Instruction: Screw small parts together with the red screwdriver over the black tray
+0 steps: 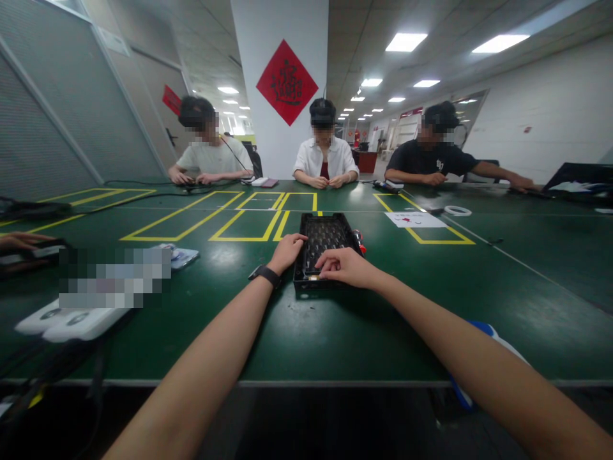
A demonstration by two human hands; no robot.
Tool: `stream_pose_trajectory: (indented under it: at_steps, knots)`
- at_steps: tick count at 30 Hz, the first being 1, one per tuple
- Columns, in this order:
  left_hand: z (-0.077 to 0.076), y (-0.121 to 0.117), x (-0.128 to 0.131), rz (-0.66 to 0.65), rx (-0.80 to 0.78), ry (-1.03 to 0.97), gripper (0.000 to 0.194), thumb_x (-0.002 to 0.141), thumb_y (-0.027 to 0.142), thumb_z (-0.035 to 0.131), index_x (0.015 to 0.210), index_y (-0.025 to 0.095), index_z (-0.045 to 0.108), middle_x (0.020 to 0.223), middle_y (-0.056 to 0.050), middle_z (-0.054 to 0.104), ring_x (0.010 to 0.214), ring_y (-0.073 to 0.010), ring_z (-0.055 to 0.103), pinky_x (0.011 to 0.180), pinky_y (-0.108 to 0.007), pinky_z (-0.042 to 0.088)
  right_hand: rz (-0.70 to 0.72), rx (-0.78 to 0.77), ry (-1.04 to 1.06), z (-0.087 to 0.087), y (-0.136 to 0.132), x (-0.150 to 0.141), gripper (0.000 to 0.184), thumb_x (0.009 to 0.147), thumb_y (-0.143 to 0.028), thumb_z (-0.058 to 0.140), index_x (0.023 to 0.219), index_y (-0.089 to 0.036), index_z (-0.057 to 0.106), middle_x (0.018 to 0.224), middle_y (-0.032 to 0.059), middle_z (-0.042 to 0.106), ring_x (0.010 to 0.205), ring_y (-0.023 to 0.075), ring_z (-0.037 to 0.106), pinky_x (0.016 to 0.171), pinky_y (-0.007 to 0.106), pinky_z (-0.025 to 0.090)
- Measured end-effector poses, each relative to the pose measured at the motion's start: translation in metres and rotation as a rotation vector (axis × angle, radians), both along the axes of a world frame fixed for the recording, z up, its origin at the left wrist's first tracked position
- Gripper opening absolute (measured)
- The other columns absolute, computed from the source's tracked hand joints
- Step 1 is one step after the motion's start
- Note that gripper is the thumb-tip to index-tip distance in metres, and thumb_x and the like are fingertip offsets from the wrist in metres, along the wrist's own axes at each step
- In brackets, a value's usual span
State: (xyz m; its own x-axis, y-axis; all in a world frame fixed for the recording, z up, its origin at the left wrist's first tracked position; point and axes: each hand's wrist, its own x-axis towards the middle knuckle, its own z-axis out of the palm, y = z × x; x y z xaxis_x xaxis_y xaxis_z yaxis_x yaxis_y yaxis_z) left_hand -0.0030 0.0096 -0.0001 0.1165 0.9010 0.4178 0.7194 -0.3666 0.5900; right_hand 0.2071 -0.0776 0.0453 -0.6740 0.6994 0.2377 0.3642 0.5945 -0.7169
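Note:
A black rectangular case [301,255] with rows of round dark cells or holes inside lies on the green table in front of me. My left hand [286,252], with a dark band on its wrist, grips the case's left wall, fingertips over the rim. Over the near right part of the case is my right hand [345,266], its fingers curled and pinched together. Whatever they may hold is too small or hidden to make out. Close to those fingertips, a small pale bright piece [313,278] shows at the case's near edge.
Red-and-black items [360,241] sit against the case's right side. A white device [81,316] with cables stands left, near another person's hand [22,243]. White paper [415,220] and a tape roll [458,211] lie right. Three people sit across the table.

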Motion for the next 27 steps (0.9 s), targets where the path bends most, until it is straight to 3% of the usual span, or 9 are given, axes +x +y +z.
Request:
stream_pose_trajectory:
  at_steps: [27]
  knots:
    - [-0.0007,-0.0009,0.0006,-0.005,0.025,-0.007,0.037,0.079,0.023,0.035,0.096,0.016,0.067,0.104,-0.005,0.064,0.099,-0.0192,0.054,0.092,-0.03,0.041,-0.064,0.117,-0.122,0.0044,-0.0007,0.0009,0.023,0.072,-0.033,0.063,0.081,-0.014,0.072,0.066,0.003,0.067,0.056,0.0092,0.053,0.054,0.02,0.037]
